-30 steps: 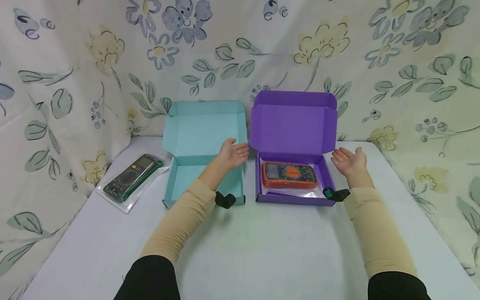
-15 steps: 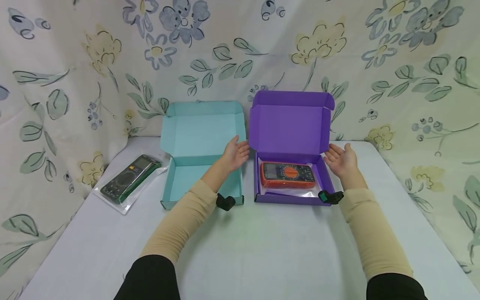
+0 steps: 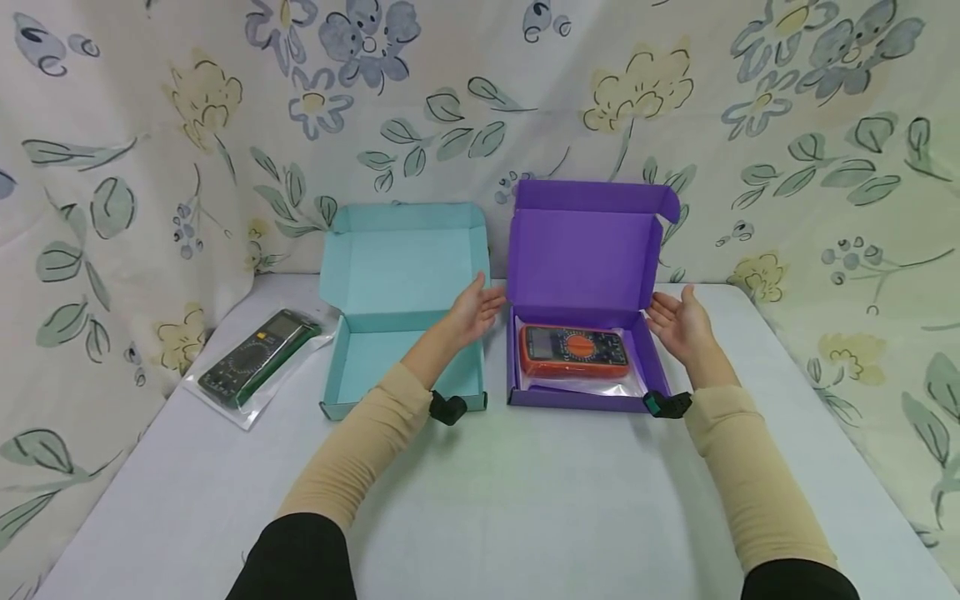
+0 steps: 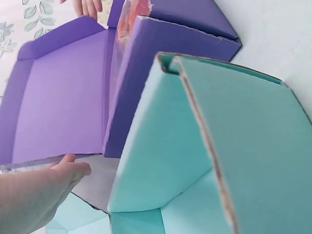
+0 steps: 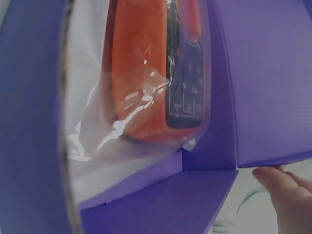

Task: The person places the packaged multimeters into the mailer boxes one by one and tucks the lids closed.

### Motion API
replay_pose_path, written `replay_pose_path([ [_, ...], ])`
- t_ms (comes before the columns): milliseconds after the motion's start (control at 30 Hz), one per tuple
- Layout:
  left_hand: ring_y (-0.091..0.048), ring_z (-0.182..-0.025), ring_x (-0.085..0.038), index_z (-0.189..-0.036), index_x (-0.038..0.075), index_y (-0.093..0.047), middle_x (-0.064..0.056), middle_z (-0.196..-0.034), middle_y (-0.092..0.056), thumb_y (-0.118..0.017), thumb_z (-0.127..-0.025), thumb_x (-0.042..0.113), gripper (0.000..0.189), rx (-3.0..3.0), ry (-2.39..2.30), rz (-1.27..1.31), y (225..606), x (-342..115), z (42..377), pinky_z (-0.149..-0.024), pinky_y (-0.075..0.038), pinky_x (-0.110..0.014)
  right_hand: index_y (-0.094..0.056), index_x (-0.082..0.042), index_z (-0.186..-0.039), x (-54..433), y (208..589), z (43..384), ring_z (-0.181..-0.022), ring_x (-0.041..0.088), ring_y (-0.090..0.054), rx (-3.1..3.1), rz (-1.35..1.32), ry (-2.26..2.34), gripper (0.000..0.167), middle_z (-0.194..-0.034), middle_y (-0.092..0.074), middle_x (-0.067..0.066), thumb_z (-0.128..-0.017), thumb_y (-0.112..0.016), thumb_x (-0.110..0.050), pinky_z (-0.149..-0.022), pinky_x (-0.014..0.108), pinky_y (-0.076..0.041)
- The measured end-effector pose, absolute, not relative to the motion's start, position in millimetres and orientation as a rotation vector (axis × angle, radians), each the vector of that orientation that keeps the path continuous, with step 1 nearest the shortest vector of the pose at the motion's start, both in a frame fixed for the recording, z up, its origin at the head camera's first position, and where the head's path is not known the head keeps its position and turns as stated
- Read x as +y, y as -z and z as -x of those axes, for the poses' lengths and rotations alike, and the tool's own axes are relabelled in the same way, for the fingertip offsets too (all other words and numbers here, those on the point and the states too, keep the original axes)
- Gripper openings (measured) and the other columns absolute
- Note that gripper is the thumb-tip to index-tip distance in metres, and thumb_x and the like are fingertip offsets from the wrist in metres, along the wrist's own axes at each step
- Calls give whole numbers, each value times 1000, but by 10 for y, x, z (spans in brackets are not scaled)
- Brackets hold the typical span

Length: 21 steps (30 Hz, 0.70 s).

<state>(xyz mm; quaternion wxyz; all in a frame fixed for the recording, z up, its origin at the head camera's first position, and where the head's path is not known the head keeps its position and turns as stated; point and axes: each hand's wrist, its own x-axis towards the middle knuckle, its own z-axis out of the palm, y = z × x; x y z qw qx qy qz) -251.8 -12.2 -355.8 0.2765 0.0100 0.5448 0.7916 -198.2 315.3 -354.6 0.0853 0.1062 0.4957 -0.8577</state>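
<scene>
Purple cardboard box [image 3: 585,403], lid [image 3: 585,258] upright, sits between left grip [image 3: 477,312] and right grip [image 3: 684,325], both unclenched; long axis runs grip to grip, parallel to the orange multimeter [image 3: 574,352] inside, in glossy plastic [image 3: 621,384], display end toward left grip.

Soft light, faint shadows, dim right wrist view — glare on plastic bag [image 5: 109,134]

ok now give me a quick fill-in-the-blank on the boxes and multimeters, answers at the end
1. The orange multimeter lies in the box coloured ____.
2. The green-sided multimeter lies ____ (inside or outside) the boxes.
3. In the head view, the tan sleeve crossing in front of the turquoise box is the person's ____ one.

Missing words: purple; outside; left
</scene>
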Motion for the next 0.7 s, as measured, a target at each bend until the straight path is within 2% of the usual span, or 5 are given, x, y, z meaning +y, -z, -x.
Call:
replay_pose_path([
  [233,-8,-148,-30,-150,-8,-25,-21,-158,-18,-11,-105,50,74,1534,-2009,-86,3581,-117,2483,-120,-4,-35,19,-1,-148,3246,3549,1927,-146,23,12,1549,-267,2443,79,-157,22,14,-95,2,-57,-117,31,0],
  [467,-10,-147,-33,-150,-9,-19,-27,-157,-14,-9,-103,52,78,1539,-1917,-115,3632,-103,2463,-120,-5,-38,23,4,-145,3306,3560,1889,-144,32,14,1636,-199,2291,85,-154,24,21,-93,4,-61,-117,38,1],
  [700,-11,-147,-35,-150,-10,-16,-29,-157,-13,-9,-104,51,77,1545,-1888,-121,3643,-72,2421,-120,-7,-41,21,6,-145,3296,3589,1837,-143,37,10,1739,-179,2235,86,-154,20,25,-95,1,-60,-116,42,-1],
])
